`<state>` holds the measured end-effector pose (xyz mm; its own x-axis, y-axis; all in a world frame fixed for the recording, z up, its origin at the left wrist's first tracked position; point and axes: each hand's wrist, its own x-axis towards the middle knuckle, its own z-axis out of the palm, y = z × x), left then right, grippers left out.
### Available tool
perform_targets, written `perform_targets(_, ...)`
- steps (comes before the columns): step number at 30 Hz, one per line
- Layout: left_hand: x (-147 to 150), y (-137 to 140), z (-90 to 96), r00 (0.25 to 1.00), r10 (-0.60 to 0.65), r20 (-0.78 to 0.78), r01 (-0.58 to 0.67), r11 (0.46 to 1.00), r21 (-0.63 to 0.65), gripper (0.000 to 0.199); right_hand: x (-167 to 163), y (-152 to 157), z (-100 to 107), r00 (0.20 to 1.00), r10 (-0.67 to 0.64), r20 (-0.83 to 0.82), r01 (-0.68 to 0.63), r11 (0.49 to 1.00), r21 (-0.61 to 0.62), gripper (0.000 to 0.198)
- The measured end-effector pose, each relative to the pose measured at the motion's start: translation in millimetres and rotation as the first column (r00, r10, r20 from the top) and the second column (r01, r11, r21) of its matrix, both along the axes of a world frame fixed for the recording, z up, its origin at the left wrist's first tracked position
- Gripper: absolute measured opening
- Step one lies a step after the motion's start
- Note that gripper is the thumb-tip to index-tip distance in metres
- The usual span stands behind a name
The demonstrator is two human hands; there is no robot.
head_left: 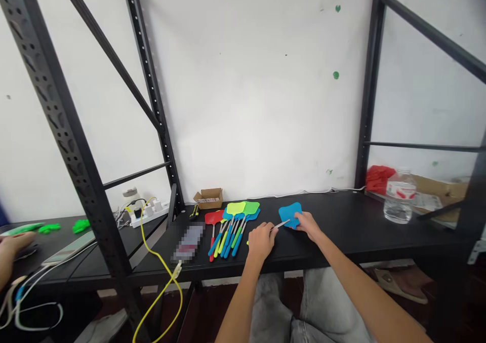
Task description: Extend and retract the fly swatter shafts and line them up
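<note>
A fly swatter with a blue head [290,214] and a thin metal shaft is held between my two hands above the black shelf. My left hand [260,239] is closed around its handle end; a bit of yellow-green shows beside the fingers, and the rest of the handle is hidden. With thumb and fingers, my right hand [308,225] pinches the lower right edge of the blue head. Left of my hands lies a fanned pile of swatters with red [214,217], yellow [236,208], green [251,207] and blue heads, their coloured handles toward me.
A phone-like pixelated object [189,242], a yellow cable [154,252] and a small cardboard box [209,198] are left of the pile. Rightward stand a water bottle [400,196] and a red bag [379,179]. Black metal posts frame the shelf. Another person's hand [17,244] appears far left.
</note>
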<state>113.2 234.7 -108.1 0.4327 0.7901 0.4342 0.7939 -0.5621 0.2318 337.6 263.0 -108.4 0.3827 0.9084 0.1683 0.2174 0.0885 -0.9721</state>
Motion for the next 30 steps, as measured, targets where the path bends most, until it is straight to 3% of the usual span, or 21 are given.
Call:
perform_targets(4,1,0,-0.5,1.0,0.03,0.004,-0.03,0.999,-0.015,0.035,-17,3,-14,0.955,0.032,-0.296,0.002,0.993,0.114,0.021)
perform_targets(7,1,1,-1.5,0.998,0.054,0.011,-0.054,0.998,-0.02,0.034,-20,5,-16,0.801,0.126,-0.585,-0.003,0.978,0.207,0.026)
perform_targets(9,1,1,-1.9,0.998,0.06,0.011,-0.059,0.998,-0.016,0.035,-20,6,-18,0.73,0.169,-0.662,-0.004,0.97,0.243,0.027)
perform_targets(12,0,1,-0.7,0.999,0.05,-0.016,-0.05,0.999,-0.005,0.036,-21,6,-22,0.725,0.218,-0.654,-0.032,0.958,0.284,0.029)
perform_targets(16,0,-1,2.5,0.998,0.039,-0.04,-0.04,0.999,-0.007,0.038,-23,5,-25,0.78,0.243,-0.577,-0.061,0.947,0.317,0.033)
perform_targets(30,1,-2,4.2,0.995,0.053,-0.08,-0.055,0.998,-0.017,0.039,-30,-1,-20,0.812,0.173,-0.557,0.016,0.948,0.317,0.026)
